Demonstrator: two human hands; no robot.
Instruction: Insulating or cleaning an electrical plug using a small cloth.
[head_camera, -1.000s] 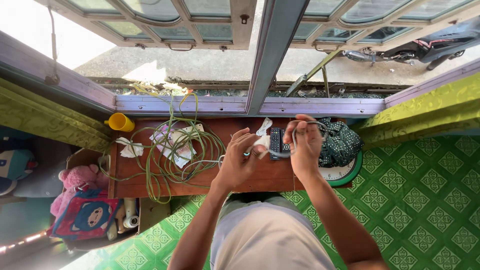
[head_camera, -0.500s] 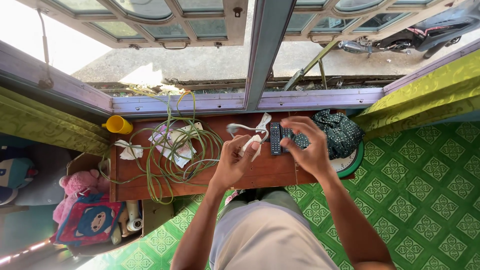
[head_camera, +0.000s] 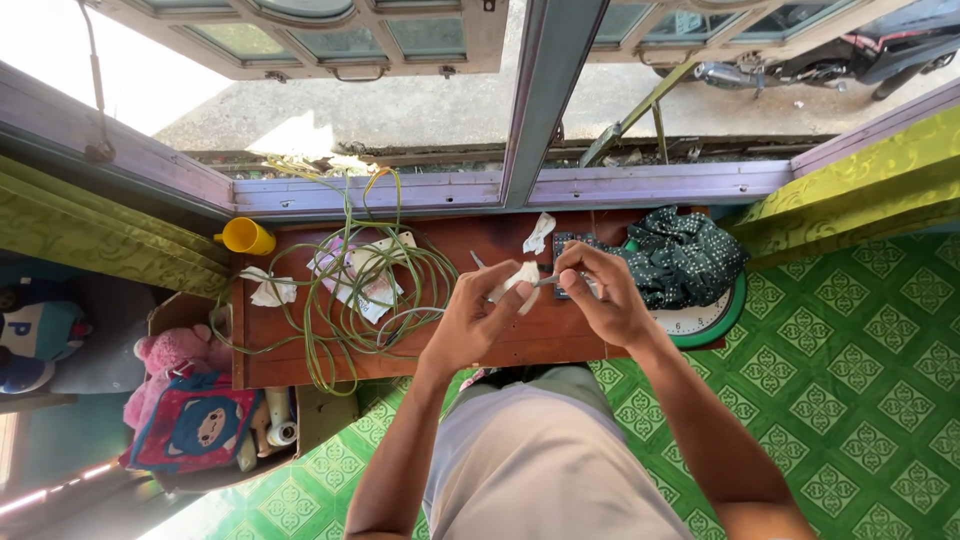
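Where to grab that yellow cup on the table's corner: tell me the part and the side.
Take the yellow cup by its handle, which sticks out to the left past the wooden table edge. Come in from that left side; the green cord coils on its right and would likely snag a hand.

Over a wooden table (head_camera: 560, 335) by the window, the left hand (head_camera: 478, 318) pinches a white tissue (head_camera: 518, 277) against a thin metal tool (head_camera: 548, 281) held by the right hand (head_camera: 603, 300), with a green cord (head_camera: 350, 310) coiled left and a clock (head_camera: 705, 320) right.
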